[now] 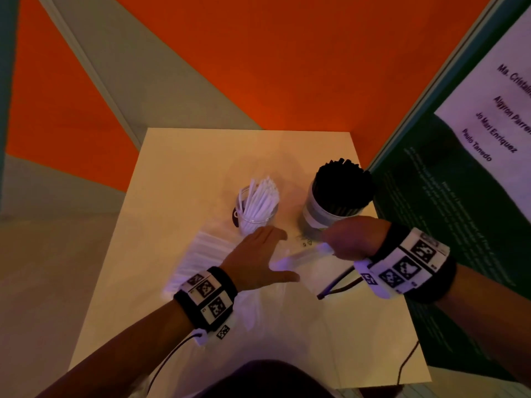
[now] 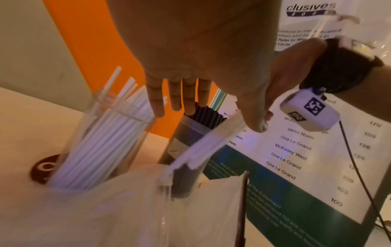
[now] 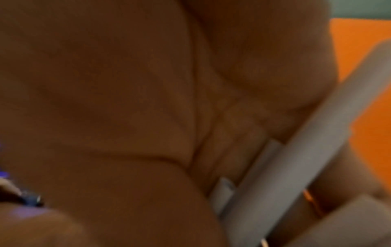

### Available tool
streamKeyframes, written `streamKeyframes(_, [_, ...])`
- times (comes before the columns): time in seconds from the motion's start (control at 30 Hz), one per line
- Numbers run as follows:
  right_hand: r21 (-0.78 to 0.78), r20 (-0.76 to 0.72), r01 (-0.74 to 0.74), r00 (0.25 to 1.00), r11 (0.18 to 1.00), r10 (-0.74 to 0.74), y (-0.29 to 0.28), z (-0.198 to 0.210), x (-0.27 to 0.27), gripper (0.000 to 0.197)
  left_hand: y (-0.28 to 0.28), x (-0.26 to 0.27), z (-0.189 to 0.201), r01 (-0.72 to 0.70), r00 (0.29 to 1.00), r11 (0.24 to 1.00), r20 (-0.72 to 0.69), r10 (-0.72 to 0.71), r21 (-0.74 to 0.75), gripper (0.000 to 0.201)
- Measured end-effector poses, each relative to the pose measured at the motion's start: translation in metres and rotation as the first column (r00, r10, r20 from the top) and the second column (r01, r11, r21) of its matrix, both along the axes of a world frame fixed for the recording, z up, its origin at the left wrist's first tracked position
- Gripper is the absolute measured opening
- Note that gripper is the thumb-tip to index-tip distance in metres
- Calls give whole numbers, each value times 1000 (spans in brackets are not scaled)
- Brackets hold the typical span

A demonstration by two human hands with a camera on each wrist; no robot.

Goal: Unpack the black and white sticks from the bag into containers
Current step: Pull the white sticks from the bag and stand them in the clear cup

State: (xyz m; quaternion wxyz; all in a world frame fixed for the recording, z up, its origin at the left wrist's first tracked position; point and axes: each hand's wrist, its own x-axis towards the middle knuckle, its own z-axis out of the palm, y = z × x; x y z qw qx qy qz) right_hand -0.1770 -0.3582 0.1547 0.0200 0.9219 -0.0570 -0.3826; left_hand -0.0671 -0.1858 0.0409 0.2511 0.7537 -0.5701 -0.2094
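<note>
A clear cup (image 1: 258, 208) (image 2: 101, 133) of white sticks stands mid-table. A taller container (image 1: 330, 202) (image 2: 190, 142) packed with black sticks stands to its right. A clear plastic bag (image 1: 253, 300) (image 2: 105, 217) lies in front of them, with white sticks (image 1: 201, 254) in its left part and a dark stick (image 2: 243, 200) in its right part. My left hand (image 1: 264, 251) (image 2: 175, 93) hovers flat over the bag with fingers straight, holding nothing. My right hand (image 1: 347, 239) grips a small bundle of white sticks (image 1: 310, 252) (image 2: 209, 142) (image 3: 296, 150) just in front of the black-stick container.
A tall printed sign board (image 1: 459, 196) (image 2: 296, 150) stands along the table's right edge, close to the right arm. A dark round disc (image 1: 235, 218) (image 2: 45, 167) lies by the clear cup. Cables trail from both wristbands. Orange and grey wall behind the table (image 1: 201, 168).
</note>
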Motion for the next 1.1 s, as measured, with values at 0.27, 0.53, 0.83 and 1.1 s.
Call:
streamKeyframes(0.27, [174, 140, -55, 990, 983, 30, 26, 8, 36, 25, 4, 8, 6, -55, 996, 994, -59, 61, 89, 25])
streamKeyframes(0.53, [938, 262, 53, 533, 341, -804, 17, -6, 50, 37, 12, 28, 6, -187, 931, 982, -318, 181, 10, 28])
streamKeyframes(0.83, [941, 71, -337, 294, -34, -953, 59, -40, 62, 27, 3, 38, 4, -292, 867, 951, -447, 218, -103, 12])
streamKeyframes(1.1, [888, 196, -435, 74, 145, -978, 13, -24, 95, 35, -11, 63, 2, -444, 845, 865, -431, 318, -233, 65])
